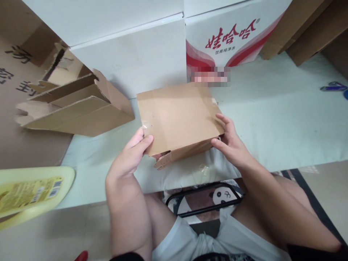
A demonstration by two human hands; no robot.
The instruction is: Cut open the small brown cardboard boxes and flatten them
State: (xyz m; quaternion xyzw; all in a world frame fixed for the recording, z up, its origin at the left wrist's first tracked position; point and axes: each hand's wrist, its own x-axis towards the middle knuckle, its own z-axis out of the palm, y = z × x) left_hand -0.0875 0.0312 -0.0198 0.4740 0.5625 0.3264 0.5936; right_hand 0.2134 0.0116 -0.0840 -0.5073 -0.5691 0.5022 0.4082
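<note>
Head cam: cardboard box (179, 119) nr front edge of pale green tabletop (285, 116), long axis approx L–R, loose flap (164, 160) jutting twd that edge. L hand (133, 150) grips its L side, thumb on top; R hand (231, 141) holds R front corner. Open carton (73, 114) by tabletop's L edge, contents unclear; white cartons (133, 59) along back. Pale floor (65, 232) below.

You're in soft, bright light, tape (146, 125) glinting on your carton (179, 117), floor (67, 223) dimly shadowed, frame edges stretching, one patch (210, 77) pixelated!
</note>
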